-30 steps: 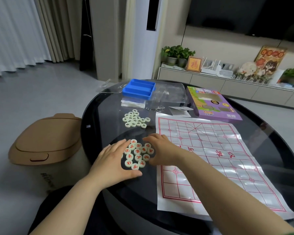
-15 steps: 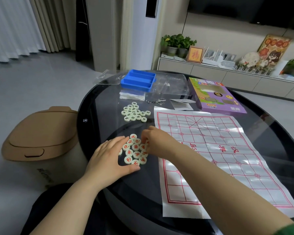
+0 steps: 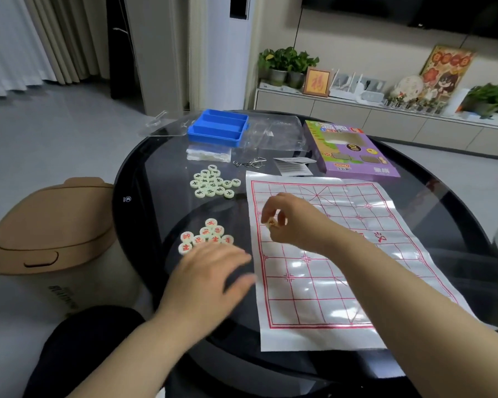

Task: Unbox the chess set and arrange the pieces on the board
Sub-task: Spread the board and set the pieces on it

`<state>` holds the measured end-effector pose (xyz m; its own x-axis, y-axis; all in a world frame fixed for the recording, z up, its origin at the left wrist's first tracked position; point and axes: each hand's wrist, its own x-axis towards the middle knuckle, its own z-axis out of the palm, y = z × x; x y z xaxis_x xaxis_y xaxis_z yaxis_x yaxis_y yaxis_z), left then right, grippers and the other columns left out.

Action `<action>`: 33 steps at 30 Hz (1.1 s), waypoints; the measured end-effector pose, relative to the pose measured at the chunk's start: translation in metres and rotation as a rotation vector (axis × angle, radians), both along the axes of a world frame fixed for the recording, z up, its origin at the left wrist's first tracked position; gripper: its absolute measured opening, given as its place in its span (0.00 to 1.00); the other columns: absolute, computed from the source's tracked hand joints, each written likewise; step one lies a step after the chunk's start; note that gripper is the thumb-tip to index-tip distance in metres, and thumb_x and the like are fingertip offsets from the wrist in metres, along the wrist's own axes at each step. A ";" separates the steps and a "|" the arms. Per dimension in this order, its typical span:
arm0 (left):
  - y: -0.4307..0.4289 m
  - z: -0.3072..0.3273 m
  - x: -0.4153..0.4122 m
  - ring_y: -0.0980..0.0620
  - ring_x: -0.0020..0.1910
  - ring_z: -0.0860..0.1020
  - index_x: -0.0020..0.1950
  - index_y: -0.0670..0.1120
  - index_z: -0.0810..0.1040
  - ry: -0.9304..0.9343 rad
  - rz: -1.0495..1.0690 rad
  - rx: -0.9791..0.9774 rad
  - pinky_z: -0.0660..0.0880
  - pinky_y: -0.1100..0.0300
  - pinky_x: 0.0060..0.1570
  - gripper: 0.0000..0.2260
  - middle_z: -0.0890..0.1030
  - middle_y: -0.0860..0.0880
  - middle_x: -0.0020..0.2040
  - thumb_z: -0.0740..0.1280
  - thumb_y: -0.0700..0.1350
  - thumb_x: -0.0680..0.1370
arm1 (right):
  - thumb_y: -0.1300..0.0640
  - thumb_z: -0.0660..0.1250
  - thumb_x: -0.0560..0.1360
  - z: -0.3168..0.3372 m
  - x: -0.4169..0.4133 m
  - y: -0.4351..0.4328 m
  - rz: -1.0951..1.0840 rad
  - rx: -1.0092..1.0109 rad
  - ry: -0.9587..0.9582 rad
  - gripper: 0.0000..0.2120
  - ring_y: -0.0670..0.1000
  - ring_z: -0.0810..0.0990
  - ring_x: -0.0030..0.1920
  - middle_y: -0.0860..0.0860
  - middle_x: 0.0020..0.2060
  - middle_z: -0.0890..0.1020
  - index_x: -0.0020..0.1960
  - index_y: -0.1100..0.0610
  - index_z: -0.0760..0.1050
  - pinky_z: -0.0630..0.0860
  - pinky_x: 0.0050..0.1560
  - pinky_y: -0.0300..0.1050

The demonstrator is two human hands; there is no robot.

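Cream round discs make two heaps on the black glass table (image 3: pixel 156 173): the dark-lettered heap (image 3: pixel 213 183) lies farther off, and the red-lettered heap (image 3: pixel 206 238) is just beside the white plastic board sheet (image 3: pixel 314 297) with its red grid. Unboxing looks done, with the purple cardboard box (image 3: pixel 351 150) and blue plastic tray (image 3: pixel 217 127) set aside. No piece sits on the board yet. The right hand (image 3: pixel 293 225) pinches one red-lettered disc (image 3: pixel 271 224) above the board's left side. The left hand (image 3: pixel 210 271), blurred, fingers spread and holding nothing, is at the red heap.

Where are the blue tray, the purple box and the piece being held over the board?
blue tray (image 3: pixel 213 139), head view, on its front wall.
purple box (image 3: pixel 350 150), head view, on the middle of its top face.
chess piece (image 3: pixel 271 224), head view, on its visible face.
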<state>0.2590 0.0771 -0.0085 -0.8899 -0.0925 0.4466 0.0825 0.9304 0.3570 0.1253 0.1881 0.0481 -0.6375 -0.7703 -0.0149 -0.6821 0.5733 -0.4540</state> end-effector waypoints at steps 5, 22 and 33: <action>0.042 -0.007 -0.004 0.61 0.73 0.46 0.74 0.53 0.52 -0.441 -0.125 -0.109 0.30 0.62 0.64 0.27 0.50 0.58 0.75 0.52 0.60 0.77 | 0.65 0.64 0.71 -0.007 0.004 0.046 -0.041 0.062 -0.048 0.10 0.49 0.72 0.44 0.48 0.45 0.71 0.44 0.51 0.70 0.70 0.43 0.37; 0.012 -0.024 0.006 0.54 0.58 0.68 0.46 0.51 0.82 -0.188 0.021 -0.086 0.48 0.58 0.66 0.20 0.82 0.53 0.49 0.56 0.58 0.68 | 0.58 0.66 0.73 -0.016 -0.002 0.031 -0.048 0.140 0.012 0.19 0.51 0.73 0.57 0.50 0.64 0.68 0.63 0.53 0.70 0.66 0.49 0.37; -0.012 -0.033 0.006 0.50 0.63 0.63 0.59 0.42 0.76 -0.337 0.352 0.018 0.55 0.56 0.60 0.38 0.76 0.42 0.61 0.54 0.69 0.63 | 0.60 0.64 0.73 -0.029 0.002 -0.074 0.233 0.124 -0.006 0.25 0.55 0.63 0.67 0.54 0.66 0.66 0.69 0.54 0.65 0.65 0.67 0.50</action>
